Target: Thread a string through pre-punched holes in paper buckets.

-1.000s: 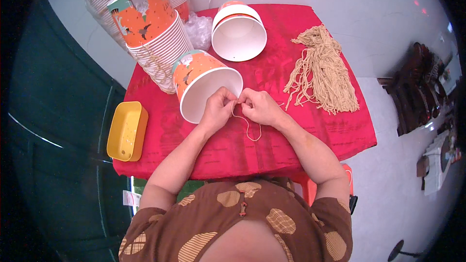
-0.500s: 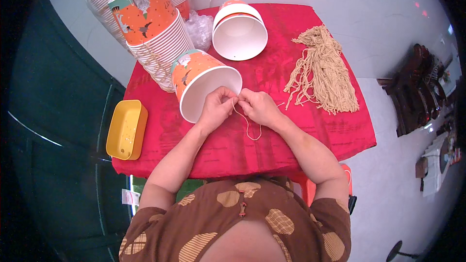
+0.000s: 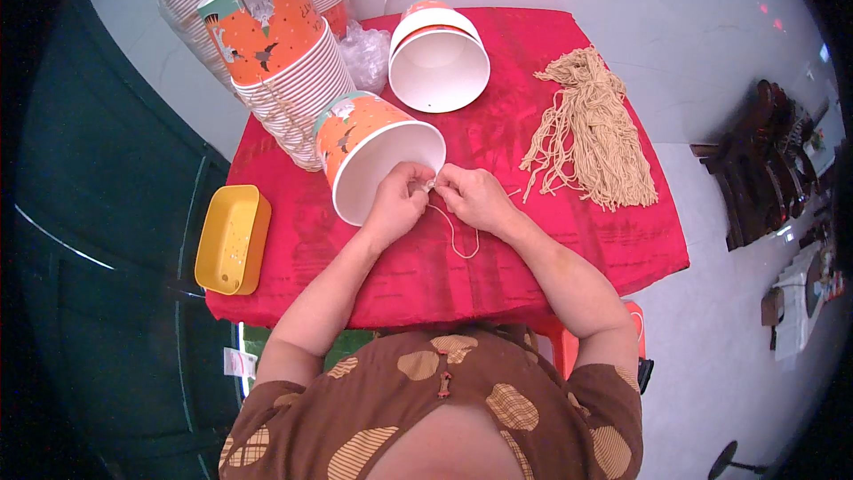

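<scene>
An orange and green paper bucket (image 3: 355,129) lies tipped on the red cloth, its white mouth turned toward me. At the right of its rim, my left hand (image 3: 400,203) pinches a thin beige cord (image 3: 455,236), fingers closed. My right hand (image 3: 473,196) meets it there, thumb and fingertips closed on the same cord. A small pale spot shows between the fingertips; whether it is a knot or a bead cannot be made out. The cord's slack loops down onto the cloth below my hands. My fingers partly hide where it meets the bucket rim.
A tall stack of paper buckets (image 3: 293,98) stands at the back left, beside crumpled clear plastic (image 3: 364,58). More nested buckets (image 3: 440,71) lie at the back middle. A beige cord bundle (image 3: 600,138) is at right, a yellow tub (image 3: 233,240) at left.
My fingertips have shifted slightly on the cord, and a pale spot now shows between them. The bucket's mouth has moved a touch to the right. The cord loop hangs almost as before.
</scene>
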`<state>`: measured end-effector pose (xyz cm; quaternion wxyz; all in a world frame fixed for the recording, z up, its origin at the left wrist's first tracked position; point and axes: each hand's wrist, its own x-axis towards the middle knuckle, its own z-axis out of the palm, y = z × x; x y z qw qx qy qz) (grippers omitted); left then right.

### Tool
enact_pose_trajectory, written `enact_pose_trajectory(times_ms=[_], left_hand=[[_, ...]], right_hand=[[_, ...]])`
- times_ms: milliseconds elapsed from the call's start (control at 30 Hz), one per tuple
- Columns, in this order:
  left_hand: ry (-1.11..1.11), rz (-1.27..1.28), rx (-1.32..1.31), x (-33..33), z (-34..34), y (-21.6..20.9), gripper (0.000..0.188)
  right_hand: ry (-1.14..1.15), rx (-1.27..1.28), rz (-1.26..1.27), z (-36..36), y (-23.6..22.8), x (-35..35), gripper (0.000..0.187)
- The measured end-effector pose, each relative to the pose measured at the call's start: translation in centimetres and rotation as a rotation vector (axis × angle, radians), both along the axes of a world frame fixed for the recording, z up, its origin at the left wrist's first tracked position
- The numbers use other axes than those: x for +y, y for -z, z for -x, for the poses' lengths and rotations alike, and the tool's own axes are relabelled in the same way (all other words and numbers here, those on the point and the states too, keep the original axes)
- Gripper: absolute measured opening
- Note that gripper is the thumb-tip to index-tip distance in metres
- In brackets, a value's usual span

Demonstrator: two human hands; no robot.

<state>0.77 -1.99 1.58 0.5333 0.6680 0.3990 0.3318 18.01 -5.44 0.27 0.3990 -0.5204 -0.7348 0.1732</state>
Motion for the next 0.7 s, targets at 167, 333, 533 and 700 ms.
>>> enact_pose_trajectory(times_ms=[167, 333, 533, 700], left_hand=[[0.027, -0.306, 0.134, 0.7, 0.2, 1.5, 0.02], [0.018, -0.166, 0.063, 0.7, 0.2, 1.0, 0.016], [0.002, 0.285, -0.179, 0.5, 0.6, -1.1, 0.015], [-0.007, 0.096, -0.047, 0.4, 0.1, -0.7, 0.015]], right_hand=[[0.004, -0.018, 0.007, 0.0, -0.1, -0.1, 0.01], [0.009, -0.043, -0.042, 0.1, 0.1, -0.1, 0.01], [-0.011, -0.024, 0.015, 0.1, -0.3, -0.2, 0.013], [0.002, -0.043, -0.015, 0.1, -0.2, -0.2, 0.013]])
